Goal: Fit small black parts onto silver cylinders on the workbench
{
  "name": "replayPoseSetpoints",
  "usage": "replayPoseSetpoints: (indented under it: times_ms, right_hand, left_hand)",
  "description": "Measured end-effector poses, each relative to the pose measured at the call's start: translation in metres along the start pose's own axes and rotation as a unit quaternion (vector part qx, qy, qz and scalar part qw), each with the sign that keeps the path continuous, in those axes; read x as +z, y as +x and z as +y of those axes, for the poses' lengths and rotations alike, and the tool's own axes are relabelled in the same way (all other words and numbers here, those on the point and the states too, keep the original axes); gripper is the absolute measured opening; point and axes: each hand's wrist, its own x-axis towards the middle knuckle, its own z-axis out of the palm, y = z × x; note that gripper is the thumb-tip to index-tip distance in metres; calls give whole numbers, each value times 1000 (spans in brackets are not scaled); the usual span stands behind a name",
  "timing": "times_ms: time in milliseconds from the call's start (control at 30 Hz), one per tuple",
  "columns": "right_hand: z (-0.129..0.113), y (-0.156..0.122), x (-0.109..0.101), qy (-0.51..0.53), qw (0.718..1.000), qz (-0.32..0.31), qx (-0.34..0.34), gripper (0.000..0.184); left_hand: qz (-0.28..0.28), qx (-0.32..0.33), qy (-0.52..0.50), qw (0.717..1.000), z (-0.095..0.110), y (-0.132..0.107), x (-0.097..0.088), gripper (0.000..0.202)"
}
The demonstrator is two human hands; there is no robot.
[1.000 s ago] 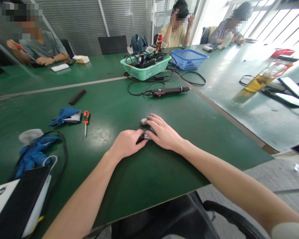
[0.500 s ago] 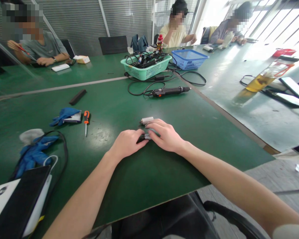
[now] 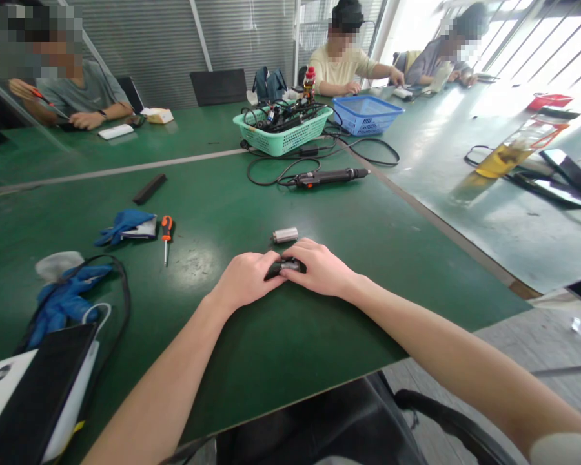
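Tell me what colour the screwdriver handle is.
Screwdriver handle: orange and black, best in the head view.

Between the left hand point(image 3: 244, 281) and the right hand point(image 3: 319, 268), a small dark object point(image 3: 281, 267) is mostly covered by fingers, so its shape cannot be told. A flat black-and-white device point(image 3: 29, 394) runs off the lower left edge, and the tangled items point(image 3: 281, 121) in the green plastic basket point(image 3: 290, 141) are too small to tell.

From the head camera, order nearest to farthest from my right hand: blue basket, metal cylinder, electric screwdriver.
1. Metal cylinder, just ahead of the right hand.
2. Electric screwdriver, straight ahead, farther on.
3. Blue basket, farthest, ahead and to the right.
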Motion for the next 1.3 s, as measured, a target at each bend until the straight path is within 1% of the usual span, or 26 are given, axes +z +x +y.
replayPoseSetpoints:
  times_ms: [233,333,533,733,1000,1300]
  right_hand:
    - [2,0,2,5,1000,3,-3,20]
    - [3,0,2,2,1000,8,-3,23]
    - [1,-1,1,-7,1000,-2,-5,30]
    - [3,-1,3,11,1000,14,-25,22]
    - [3,-2,3,-5,1000,9,-17,21]
    - [1,-2,0,-6,1000,1,-15,17]
  left_hand:
    - [10,6,-12,1000,5,-2,-6,20]
    - [10,6,-6,1000,5,-2,-5,16]
    - [4,16,13,1000,3,-1,-3,10]
    - [9,23,12,1000,2,-1,-3,10]
    - [12,28,20,999,0,0,0,13]
    - [14,33,21,999,1,-1,-1,13]
